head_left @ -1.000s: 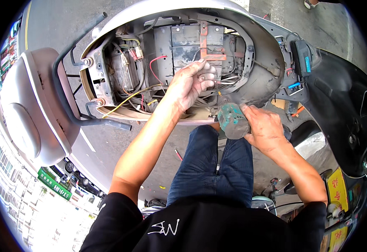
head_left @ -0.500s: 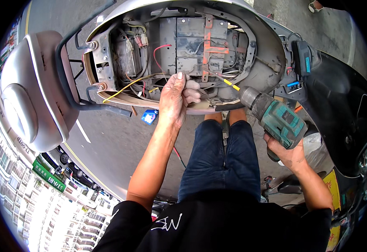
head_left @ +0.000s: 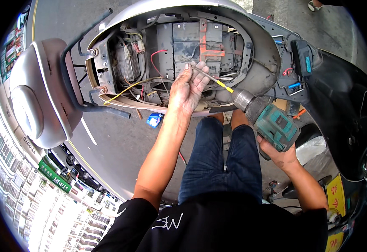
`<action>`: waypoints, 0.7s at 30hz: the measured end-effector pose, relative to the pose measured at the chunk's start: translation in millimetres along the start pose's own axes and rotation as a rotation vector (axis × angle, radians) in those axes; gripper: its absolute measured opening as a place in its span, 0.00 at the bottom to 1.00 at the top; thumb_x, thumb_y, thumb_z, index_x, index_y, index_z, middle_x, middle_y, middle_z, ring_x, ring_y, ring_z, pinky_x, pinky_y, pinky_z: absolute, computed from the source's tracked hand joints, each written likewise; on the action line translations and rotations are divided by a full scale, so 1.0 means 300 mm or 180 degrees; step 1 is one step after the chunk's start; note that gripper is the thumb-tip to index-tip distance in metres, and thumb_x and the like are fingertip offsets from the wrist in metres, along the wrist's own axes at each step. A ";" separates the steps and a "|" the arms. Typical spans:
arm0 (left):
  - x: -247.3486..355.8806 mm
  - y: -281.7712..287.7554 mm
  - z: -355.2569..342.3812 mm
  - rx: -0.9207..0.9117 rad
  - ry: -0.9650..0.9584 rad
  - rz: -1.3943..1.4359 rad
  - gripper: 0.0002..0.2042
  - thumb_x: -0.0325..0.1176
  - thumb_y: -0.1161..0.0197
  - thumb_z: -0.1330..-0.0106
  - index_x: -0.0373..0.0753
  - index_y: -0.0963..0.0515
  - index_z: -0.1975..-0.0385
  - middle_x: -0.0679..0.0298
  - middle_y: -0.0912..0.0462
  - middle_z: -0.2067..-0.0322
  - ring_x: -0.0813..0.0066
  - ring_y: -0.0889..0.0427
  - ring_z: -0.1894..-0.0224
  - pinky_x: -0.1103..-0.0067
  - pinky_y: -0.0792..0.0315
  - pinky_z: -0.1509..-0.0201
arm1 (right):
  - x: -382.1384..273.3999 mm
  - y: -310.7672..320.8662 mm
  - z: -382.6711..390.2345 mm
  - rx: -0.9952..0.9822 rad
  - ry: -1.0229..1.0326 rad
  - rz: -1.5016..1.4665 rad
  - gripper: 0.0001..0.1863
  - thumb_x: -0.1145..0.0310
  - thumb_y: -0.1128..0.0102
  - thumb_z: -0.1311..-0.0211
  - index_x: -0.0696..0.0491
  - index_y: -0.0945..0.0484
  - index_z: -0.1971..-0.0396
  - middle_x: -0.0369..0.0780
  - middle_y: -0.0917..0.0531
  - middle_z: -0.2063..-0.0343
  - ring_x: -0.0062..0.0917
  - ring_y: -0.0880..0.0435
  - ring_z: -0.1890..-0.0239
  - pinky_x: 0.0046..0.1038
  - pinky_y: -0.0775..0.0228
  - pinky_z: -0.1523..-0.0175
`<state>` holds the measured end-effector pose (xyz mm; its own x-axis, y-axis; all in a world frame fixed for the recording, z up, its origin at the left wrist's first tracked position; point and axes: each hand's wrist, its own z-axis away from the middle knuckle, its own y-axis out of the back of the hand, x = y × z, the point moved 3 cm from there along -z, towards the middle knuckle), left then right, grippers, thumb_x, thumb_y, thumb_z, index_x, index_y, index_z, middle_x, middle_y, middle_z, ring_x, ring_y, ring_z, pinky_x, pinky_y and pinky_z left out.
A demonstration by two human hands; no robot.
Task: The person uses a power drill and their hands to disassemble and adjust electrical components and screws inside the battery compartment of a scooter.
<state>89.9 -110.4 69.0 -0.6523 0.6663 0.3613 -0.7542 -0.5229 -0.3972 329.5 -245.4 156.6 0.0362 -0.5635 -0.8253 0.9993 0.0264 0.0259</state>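
In my right hand [head_left: 278, 152] is a teal and black cordless drill [head_left: 275, 126], its chuck pointing up and left. A long bit [head_left: 223, 85] with a yellow section runs from the chuck over the open body of a scooter [head_left: 271, 54]. My left hand [head_left: 187, 88] is open, palm up, thumb apart from the fingers, close to the bit's tip. Whether the tip touches the fingers I cannot tell. Beyond that hand lie dusty dark batteries [head_left: 186, 48], crossed by an orange-red metal bracket [head_left: 203, 35]. Loose red [head_left: 153, 59] and yellow wires [head_left: 126, 89] lie left of them.
A finned metal unit [head_left: 131, 63] with connectors sits at the compartment's left. Black rack bars [head_left: 72, 80] and a silver top box [head_left: 40, 92] project farther left. A blue container [head_left: 154, 120] stands on the ground below. A black body panel [head_left: 338, 84] lies at the right.
My left hand has shifted right and uncurled its fingers toward the bit's tip. The drill has moved slightly left, its bit reaching farther over the batteries. The view has shifted slightly.
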 end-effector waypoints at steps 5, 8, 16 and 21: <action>0.000 -0.046 -0.005 -0.0419 -0.0100 -0.0441 0.10 0.35 0.49 0.29 0.35 0.28 0.58 0.51 0.20 0.57 0.63 0.17 0.57 0.73 0.19 0.57 | -0.044 0.061 -0.002 -0.0162 -0.0779 -0.0771 0.19 0.75 0.38 0.48 0.58 0.26 0.54 0.37 0.19 0.64 0.19 0.20 0.66 0.22 0.27 0.57; 0.026 -0.041 -0.013 -0.0695 -0.0088 -0.1101 0.10 0.34 0.49 0.30 0.33 0.29 0.60 0.49 0.20 0.60 0.64 0.16 0.61 0.75 0.18 0.60 | -0.044 0.080 -0.014 -0.0133 -0.1183 -0.1334 0.19 0.73 0.41 0.47 0.59 0.27 0.53 0.39 0.18 0.62 0.20 0.21 0.69 0.24 0.27 0.62; 0.084 -0.035 0.003 -0.0590 0.0426 -0.1803 0.08 0.31 0.45 0.32 0.31 0.27 0.63 0.51 0.18 0.68 0.65 0.15 0.69 0.78 0.18 0.67 | -0.016 0.166 -0.047 -0.0693 0.0134 0.0610 0.22 0.74 0.36 0.53 0.59 0.26 0.55 0.42 0.18 0.60 0.27 0.17 0.64 0.28 0.26 0.55; 0.087 0.002 0.041 -0.0496 0.0793 -0.1608 0.08 0.31 0.45 0.32 0.32 0.27 0.63 0.51 0.18 0.72 0.65 0.15 0.72 0.77 0.18 0.70 | -0.048 0.180 -0.100 -0.0871 0.1323 0.1231 0.28 0.67 0.32 0.59 0.60 0.25 0.54 0.43 0.18 0.59 0.35 0.16 0.60 0.31 0.27 0.54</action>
<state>71.6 -99.8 88.6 -0.1629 0.9275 0.3365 -0.9348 -0.0359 -0.3535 382.7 -211.2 153.1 0.3338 -0.1044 -0.9369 0.8745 0.4053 0.2664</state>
